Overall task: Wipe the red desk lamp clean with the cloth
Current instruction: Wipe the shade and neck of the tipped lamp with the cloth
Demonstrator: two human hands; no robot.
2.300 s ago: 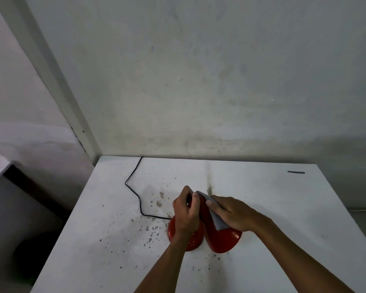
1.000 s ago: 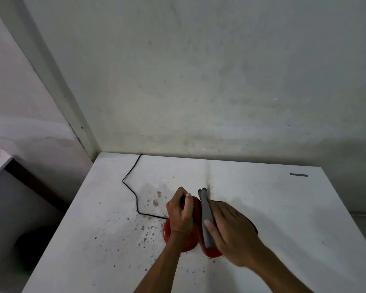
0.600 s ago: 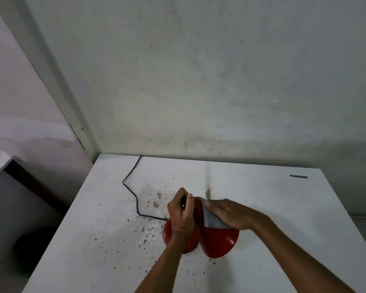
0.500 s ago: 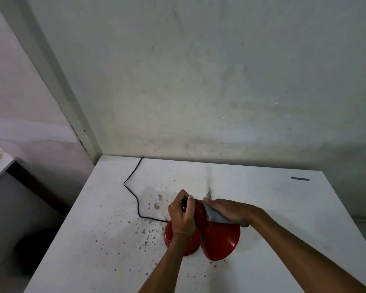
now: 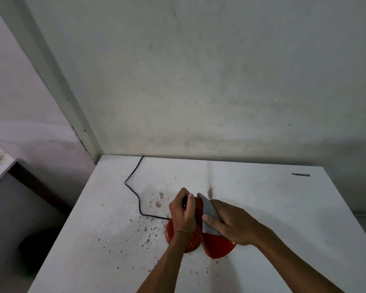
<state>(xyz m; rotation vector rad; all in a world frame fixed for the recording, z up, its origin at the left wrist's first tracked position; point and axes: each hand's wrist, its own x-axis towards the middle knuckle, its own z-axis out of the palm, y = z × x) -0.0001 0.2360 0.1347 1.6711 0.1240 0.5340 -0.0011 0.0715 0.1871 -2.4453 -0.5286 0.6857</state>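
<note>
Lamp (image 5: 219,247): rigid, glossy, likely slippery; best gripped at the neck.
Left hand (image 5: 183,214): clenched round that neck.
Right hand (image 5: 232,225): fingers press the soft cloth (image 5: 209,216) onto the shade.

I see the red desk lamp (image 5: 217,246) glossy, its round base under my left hand (image 5: 183,216), its shade below my right hand (image 5: 232,225); the grey cloth (image 5: 208,216), folded, lies pressed on the shade beneath those fingers

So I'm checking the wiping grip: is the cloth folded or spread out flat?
Folded. The grey cloth is a narrow, doubled pad pressed by the right hand onto the red lamp shade, its corner sticking up.
</note>
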